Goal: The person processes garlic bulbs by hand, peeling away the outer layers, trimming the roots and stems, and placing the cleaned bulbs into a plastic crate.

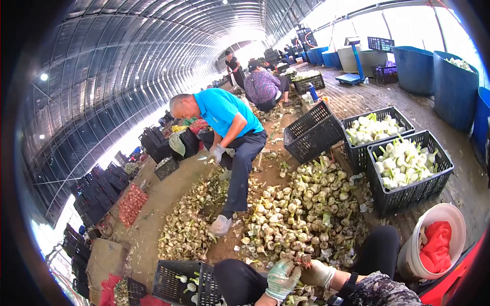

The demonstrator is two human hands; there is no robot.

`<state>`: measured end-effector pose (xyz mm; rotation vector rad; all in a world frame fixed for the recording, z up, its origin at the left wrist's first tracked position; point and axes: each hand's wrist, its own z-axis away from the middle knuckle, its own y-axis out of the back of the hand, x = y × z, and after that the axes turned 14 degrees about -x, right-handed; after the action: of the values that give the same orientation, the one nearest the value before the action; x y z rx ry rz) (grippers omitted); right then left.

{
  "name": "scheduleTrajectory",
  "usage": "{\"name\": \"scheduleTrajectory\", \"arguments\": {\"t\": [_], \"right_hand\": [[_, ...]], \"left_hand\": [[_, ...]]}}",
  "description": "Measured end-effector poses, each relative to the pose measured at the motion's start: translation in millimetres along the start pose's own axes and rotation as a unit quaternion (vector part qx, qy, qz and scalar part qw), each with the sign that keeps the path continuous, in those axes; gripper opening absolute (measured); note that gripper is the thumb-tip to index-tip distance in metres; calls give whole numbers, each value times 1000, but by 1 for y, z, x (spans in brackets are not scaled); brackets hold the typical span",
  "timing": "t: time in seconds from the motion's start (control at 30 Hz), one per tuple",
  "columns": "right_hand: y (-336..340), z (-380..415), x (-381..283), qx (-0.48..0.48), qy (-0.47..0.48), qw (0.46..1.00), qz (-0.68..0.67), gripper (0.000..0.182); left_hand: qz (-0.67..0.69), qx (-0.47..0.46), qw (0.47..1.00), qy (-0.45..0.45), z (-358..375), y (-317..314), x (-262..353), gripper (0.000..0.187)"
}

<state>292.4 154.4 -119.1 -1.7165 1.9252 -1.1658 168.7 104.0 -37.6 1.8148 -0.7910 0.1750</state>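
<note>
My left hand point(283, 279), in a white and green work glove, is closed low in the head view, close against my right hand. My right hand point(317, 274) wears a pale, soiled glove and is curled shut. At its fingertips, between the two hands, shows a reddish-brown clump point(304, 260), too small to name surely; it may be the root end of a garlic bulb. What the left fingers hold is hidden. Just beyond both hands spreads a big heap of garlic bulbs point(298, 214) with short stalks. Loose peelings lie among them.
A black crate point(171, 278) with a few trimmed bulbs stands left of my knees. Crates of white garlic point(408, 166) and a white bucket point(408, 250) with red cloth are at right. A co-worker in a blue shirt point(227, 112) bends over a second heap point(186, 224).
</note>
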Motion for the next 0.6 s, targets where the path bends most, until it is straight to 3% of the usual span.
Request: {"name": "scheduleTrajectory", "arguments": {"t": [0.03,0.1,0.13,0.2,0.23,0.27,0.33,0.37,0.4,0.47,0.5,0.53,0.6], "right_hand": [[16,8,-11,5,4,1000,0,33],[58,34,-35,87,79,956,-268,34],[44,28,-28,98,112,954,-259,34],[27,13,-23,101,112,986,-71,31],[-2,-4,-14,79,38,971,223,28],[-20,-10,-6,205,34,908,363,29],[-21,-17,-4,327,60,823,460,33],[14,1,-19,338,89,830,435,35],[-5,-6,-8,310,91,848,421,25],[3,-1,-9,326,145,913,195,21],[8,-3,-9,379,144,903,144,25],[14,-4,-12,240,163,957,-2,24],[-24,-19,-2,346,158,925,5,24]], "left_hand": [[-24,-11,1000,-2,-4,1,1,18],[-32,10,999,-30,-19,5,10,12],[-36,36,998,-45,-22,2,8,19],[-31,-16,999,14,-27,3,6,18],[-35,-36,998,34,-30,5,6,17],[-25,-54,995,77,-28,3,4,15],[-5,25,999,47,-28,-1,1,14],[0,23,998,56,-25,-2,-2,18],[-25,11,999,24,-25,-2,-6,26],[-5,-8,1000,28,-25,-3,-9,34],[-33,-20,999,18,-25,-4,-14,37],[-63,-59,996,29,-22,-2,-17,37],[-62,-48,997,-2,-25,0,-20,32]]}}
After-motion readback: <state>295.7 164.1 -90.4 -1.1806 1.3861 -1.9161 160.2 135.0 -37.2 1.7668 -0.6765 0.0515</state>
